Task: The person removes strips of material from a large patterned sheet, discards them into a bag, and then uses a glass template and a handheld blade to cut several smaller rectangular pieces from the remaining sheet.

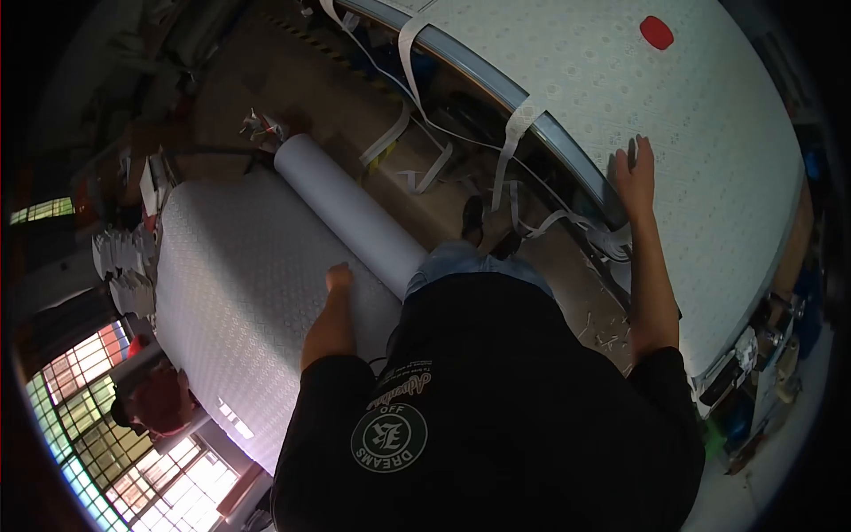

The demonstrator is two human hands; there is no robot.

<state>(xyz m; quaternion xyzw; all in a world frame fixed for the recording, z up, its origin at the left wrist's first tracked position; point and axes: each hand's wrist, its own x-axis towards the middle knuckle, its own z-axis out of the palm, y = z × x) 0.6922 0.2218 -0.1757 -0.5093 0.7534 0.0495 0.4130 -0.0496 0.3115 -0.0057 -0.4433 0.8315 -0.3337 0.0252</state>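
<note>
My right hand (635,177) lies with fingers apart on a large pale, dot-patterned fabric surface (709,168), close to its metal-trimmed edge (483,75). On the other side, my left hand (339,277) has its fingers curled in, at a shiny grey quilted sheet (248,266). Whether anything is inside those fingers is hidden. A long smooth grey roll (350,208) lies along the sheet's edge, just beyond my left hand. White straps (514,129) hang over the edge of the pale surface, left of my right hand.
A red oval (657,33) sits on the pale surface. Loose white strips and scraps (603,335) lie on the floor between the two surfaces. Stacked white material (124,266) stands at the left. Another person (160,399) is near the barred window (133,434). Assorted items (745,355) line the right side.
</note>
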